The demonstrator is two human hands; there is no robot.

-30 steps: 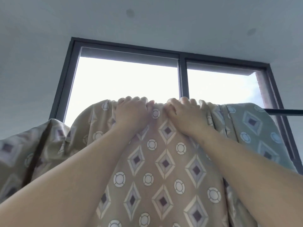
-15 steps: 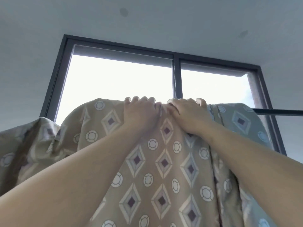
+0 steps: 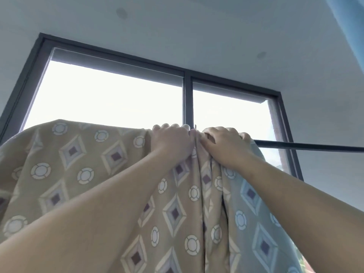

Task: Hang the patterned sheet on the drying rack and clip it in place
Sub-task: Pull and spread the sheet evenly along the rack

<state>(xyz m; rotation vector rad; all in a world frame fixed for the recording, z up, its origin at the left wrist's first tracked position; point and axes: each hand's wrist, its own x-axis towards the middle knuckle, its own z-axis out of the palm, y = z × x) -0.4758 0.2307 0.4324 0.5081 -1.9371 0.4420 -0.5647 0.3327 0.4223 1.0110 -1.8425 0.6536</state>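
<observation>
1. Overhead, in front of the window (image 3: 110,99), the patterned sheet (image 3: 82,174) is draped over the drying rack bar (image 3: 307,147) and falls toward the camera in folds.
2. Left hand (image 3: 172,141): fingers are curled over the top fold of the sheet, so its grip is clamped on the fabric at the line of the bar.
3. Right hand (image 3: 226,146): fingers are likewise curled over the top edge just beside the left hand, with its grip clamped on the bunched fabric.
4. Hand spacing: the two hands sit close together, nearly touching, directly below the dark centre mullion (image 3: 188,99) of the window.
5. Sheet layout: to the left of the hands the fabric is spread wide and fairly flat along the top; below and to the right of the hands it gathers into vertical pleats.
6. Sheet pattern: tan ground with diamonds and ringed circles; the right portion reads bluish.
7. Bar: only the bare dark section to the right of the right hand is exposed; the remainder is covered by fabric.
8. Small object: a thin upright sliver (image 3: 195,127) shows between the hands at the top edge; it may be a clip, but the view is too small to confirm.
9. Surroundings: grey ceiling (image 3: 197,26) above, and a blue strip (image 3: 348,22) in the upper right corner.
</observation>
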